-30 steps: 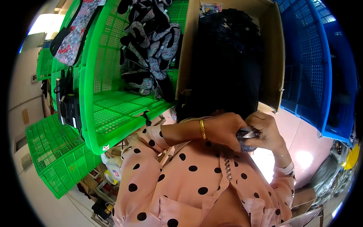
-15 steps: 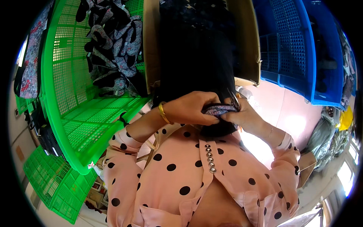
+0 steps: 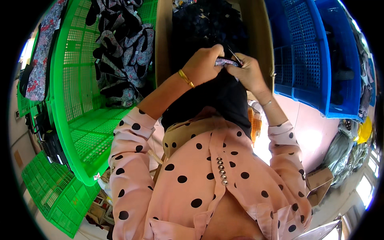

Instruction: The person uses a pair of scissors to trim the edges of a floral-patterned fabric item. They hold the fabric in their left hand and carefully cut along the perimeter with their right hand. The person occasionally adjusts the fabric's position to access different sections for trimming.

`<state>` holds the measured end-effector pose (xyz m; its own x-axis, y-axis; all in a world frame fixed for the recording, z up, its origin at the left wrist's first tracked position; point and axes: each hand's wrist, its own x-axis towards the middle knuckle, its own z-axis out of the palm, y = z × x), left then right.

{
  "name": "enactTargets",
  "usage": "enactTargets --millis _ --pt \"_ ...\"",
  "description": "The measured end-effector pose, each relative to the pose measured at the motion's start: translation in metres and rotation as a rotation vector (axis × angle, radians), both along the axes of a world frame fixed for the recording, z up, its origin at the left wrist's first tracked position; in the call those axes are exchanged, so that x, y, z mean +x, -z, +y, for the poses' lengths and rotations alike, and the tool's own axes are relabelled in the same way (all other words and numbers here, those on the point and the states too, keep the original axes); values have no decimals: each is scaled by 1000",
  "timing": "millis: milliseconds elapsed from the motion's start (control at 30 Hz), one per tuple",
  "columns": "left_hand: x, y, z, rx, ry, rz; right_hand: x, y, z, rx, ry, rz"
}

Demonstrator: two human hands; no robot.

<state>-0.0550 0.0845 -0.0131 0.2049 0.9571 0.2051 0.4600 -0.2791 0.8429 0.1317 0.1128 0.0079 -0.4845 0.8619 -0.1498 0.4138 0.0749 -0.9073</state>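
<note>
My left hand (image 3: 206, 64) is closed and pinches one end of a small floral fabric piece (image 3: 225, 62), held taut out over the cardboard box. On its other end is my right hand (image 3: 249, 73), fingers curled around the fabric and a pair of small scissors (image 3: 234, 54). Their thin metal blades point up and left from between the fingers, and the handles are hidden in the palm. Below the hands, dark cloth or clothing (image 3: 208, 96) covers my lap.
The cardboard box (image 3: 259, 44) ahead holds dark scraps. On its left, a green plastic crate (image 3: 82, 68) holds several floral and black fabric pieces (image 3: 128, 52). Blue crates (image 3: 304, 52) stand to the right. A small carton (image 3: 320, 180) sits at the lower right.
Both hands have moved forward, away from my body, to above the box, carrying the fabric piece and scissors. The fabric now stretches between the two hands, and the scraps in the box show more.
</note>
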Motion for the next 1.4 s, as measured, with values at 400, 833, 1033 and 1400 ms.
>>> enactTargets --millis 400,833,1033,1400 --pt "-4 -12 32 -132 274 15 39 -14 2 156 -221 -69" --pt "-27 -41 -13 -147 -164 -139 51 4 12 -250 33 118" --pt "3 -26 -38 323 -357 339 44 1 13 -247 4 148" --pt "-69 -19 -15 292 -782 424 56 4 15 -256 7 95"
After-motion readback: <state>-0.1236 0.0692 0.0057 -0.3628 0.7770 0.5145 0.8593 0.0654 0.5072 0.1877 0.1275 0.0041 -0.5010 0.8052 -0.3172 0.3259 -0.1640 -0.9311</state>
